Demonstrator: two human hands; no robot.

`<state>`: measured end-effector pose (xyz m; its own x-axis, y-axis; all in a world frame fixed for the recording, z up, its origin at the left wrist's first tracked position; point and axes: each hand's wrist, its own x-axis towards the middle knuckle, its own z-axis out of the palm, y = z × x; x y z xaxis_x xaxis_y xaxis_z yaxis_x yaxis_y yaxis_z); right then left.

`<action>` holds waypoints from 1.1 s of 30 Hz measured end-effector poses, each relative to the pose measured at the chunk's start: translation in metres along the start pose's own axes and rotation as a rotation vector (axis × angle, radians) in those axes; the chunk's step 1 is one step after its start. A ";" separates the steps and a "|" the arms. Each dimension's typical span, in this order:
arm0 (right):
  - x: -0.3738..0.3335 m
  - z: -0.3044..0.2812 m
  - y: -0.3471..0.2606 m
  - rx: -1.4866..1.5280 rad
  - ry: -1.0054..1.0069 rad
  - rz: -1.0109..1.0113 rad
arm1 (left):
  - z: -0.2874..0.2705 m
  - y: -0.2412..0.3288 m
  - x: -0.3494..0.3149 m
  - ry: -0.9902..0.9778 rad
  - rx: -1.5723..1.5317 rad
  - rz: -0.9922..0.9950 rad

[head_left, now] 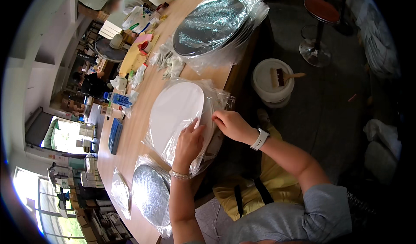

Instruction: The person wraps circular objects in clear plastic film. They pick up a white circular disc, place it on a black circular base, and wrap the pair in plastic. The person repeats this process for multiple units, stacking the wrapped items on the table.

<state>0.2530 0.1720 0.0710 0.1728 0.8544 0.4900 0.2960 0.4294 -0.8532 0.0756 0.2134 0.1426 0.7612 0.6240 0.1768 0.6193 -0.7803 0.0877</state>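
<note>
A white round disc (175, 107) lies at the table's near edge on a stack of similar discs in clear plastic. My left hand (189, 142) rests over its near part, fingers stretched out and touching the rim. Just to the right, the fingers of my right hand (234, 125) are pinched at the edge of the clear plastic bag (211, 97). Their exact grip is partly hidden. Farther along stands a stack of dark shiny discs (212, 25) in plastic. Silver round discs (151, 192), also wrapped, lie left of my left forearm.
On the wooden table (136, 135) are a blue case (115, 135), a water bottle (119, 99), white gloves (169, 60) and a smaller wrapped disc (121, 192). Beyond the right edge stand a white bucket (264, 81) with a brush (279, 77) on it and a stool (320, 10). Another person (93, 84) sits farther off.
</note>
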 end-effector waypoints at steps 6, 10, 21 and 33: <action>-0.003 -0.003 0.002 -0.018 -0.019 -0.001 | -0.001 0.003 0.000 -0.014 -0.033 -0.067; -0.003 -0.006 0.003 0.005 -0.017 -0.009 | -0.002 -0.001 0.001 -0.037 -0.075 -0.079; -0.004 -0.007 0.005 0.017 -0.036 0.008 | -0.005 0.007 0.004 -0.044 0.021 -0.013; -0.004 -0.010 0.007 0.032 -0.043 0.018 | -0.009 0.005 0.004 -0.047 -0.106 -0.031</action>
<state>0.2636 0.1691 0.0646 0.1368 0.8738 0.4666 0.2630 0.4221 -0.8676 0.0799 0.2121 0.1527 0.7517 0.6473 0.1262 0.6207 -0.7591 0.1962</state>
